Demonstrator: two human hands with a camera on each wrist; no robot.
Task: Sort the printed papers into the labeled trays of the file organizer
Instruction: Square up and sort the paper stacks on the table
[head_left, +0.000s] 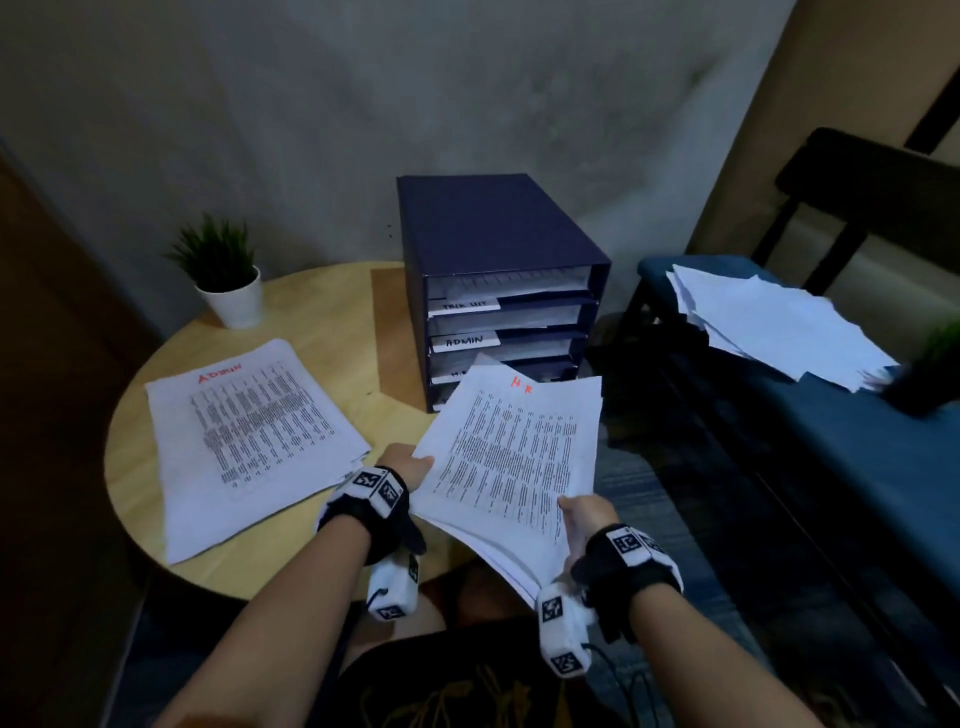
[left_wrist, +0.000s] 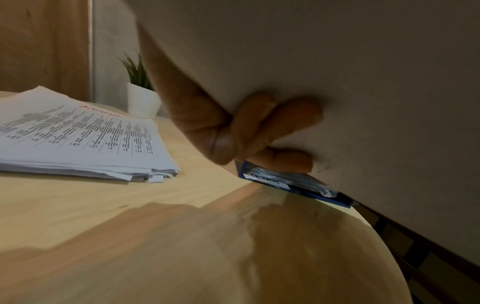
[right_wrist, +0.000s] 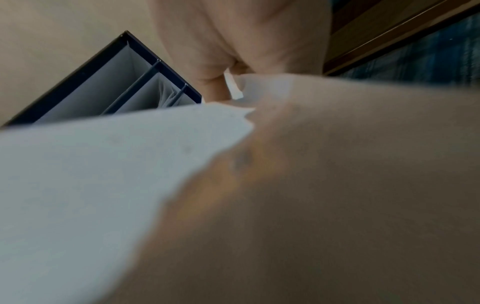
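Holding the HR stack (head_left: 511, 457) in both hands, just in front of the file organizer (head_left: 498, 280) at twelve o'clock.

Left hand (head_left: 410, 467) pinches the stack's near-left edge, thumb on top and fingers (left_wrist: 285, 117) curled beneath; right hand (head_left: 584, 519) grips the near-right corner at about five o'clock. A thick, floppy sheaf like this likely sags and fans unless it is supported from below at both sides, and loose sheets may slide. The ADMIN stack (head_left: 249, 441) lies on the round table (head_left: 322, 301) at nine o'clock; more papers (head_left: 779, 322) sit on the bench at two o'clock. The held sheets hide the organizer's lower trays, so I can only guess the half-covered label reads HR; the right wrist view is too blurred to help.
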